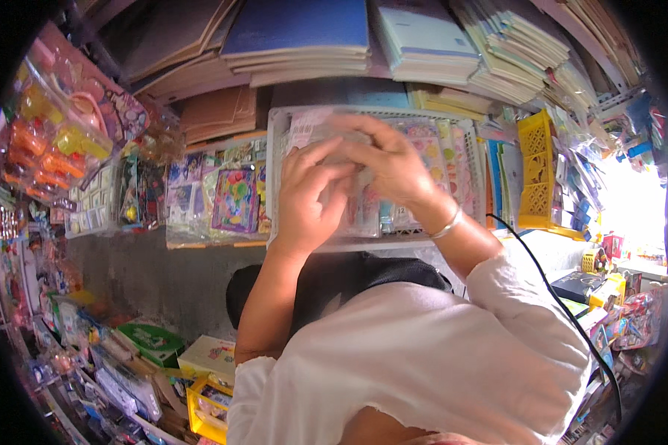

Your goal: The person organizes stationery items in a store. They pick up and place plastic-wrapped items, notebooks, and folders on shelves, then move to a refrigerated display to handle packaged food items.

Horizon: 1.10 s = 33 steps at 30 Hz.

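Note:
A white plastic basket (pixel 481 183) with perforated sides stands before me, holding flat clear packets. Among them, packets with colourful round shapes (pixel 423 144) lie at the right side. Over the basket's left half is my left hand (pixel 314 194), fingers spread and curved. My right hand (pixel 392 161), with a bangle at its wrist, comes from the right and its fingers cross near the left fingertips, blurred. Clear plastic shows below and between the hands; whether either hand grips it I cannot tell.
Stacks of notebooks (pixel 298 33) fill the shelf above. Left of the basket lie colourful packets (pixel 235 199). A yellow plastic basket (pixel 536 167) stands at the right, near a hanging black cable (pixel 540 272). Boxes (pixel 207 356) and a yellow bin (pixel 200 411) sit at the lower left.

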### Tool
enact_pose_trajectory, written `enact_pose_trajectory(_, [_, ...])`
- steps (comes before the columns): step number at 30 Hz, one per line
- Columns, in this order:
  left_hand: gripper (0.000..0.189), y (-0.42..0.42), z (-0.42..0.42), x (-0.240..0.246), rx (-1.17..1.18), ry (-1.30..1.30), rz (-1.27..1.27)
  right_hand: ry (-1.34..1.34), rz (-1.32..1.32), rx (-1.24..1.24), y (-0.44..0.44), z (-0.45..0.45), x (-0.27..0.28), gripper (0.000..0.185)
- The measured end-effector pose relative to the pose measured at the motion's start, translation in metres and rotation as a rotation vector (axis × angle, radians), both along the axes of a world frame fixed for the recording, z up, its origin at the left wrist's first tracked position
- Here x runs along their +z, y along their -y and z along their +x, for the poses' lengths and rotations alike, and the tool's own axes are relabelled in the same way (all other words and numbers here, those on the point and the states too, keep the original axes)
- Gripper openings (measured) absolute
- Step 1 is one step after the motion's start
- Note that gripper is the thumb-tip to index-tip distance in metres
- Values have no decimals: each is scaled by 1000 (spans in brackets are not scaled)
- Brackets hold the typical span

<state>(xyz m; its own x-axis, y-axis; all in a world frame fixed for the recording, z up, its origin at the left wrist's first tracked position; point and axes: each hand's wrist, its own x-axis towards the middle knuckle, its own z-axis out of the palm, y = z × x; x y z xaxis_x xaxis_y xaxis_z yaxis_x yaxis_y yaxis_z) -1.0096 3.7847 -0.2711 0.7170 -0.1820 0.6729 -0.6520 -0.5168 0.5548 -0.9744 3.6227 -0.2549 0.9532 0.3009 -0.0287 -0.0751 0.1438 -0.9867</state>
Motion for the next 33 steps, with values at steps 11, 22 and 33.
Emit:
enact_pose_trajectory(11, [28,94,120,45,139,387,533,994,-810,-527,113,150,53,29])
enact_pose_trajectory(22, [22,119,156,37,240,306,930,1055,-1120,-626,135,168,13,25])
enact_pose_trajectory(33, [17,119,167,27,318,422,909,70,-27,-891,150,59,-31,26])
